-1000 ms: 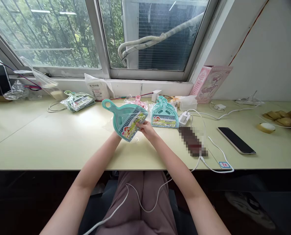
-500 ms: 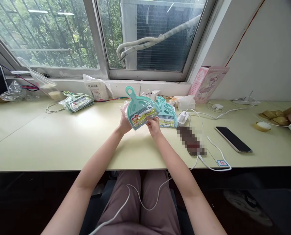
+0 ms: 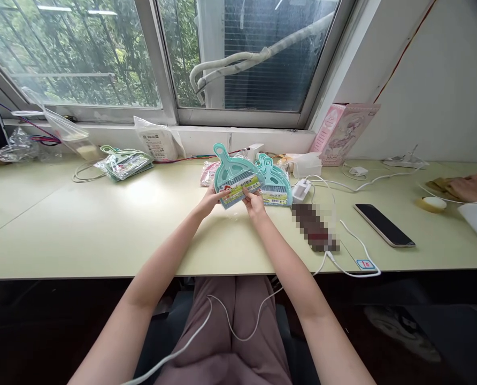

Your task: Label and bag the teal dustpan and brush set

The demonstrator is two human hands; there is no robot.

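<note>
1. The wrapped dustpan (image 3: pixel 236 172) is pinched near its lower edge by the left hand (image 3: pixel 209 202) and right hand (image 3: pixel 255 204), above the worktop (image 3: pixel 102 230).
2. It could be dropped if either pinch is loosened.

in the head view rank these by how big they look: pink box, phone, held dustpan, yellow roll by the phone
Largest to smallest, as they look:
1. pink box
2. held dustpan
3. phone
4. yellow roll
The box stands farther back than the dustpan, so nearness does not change their order.
</note>
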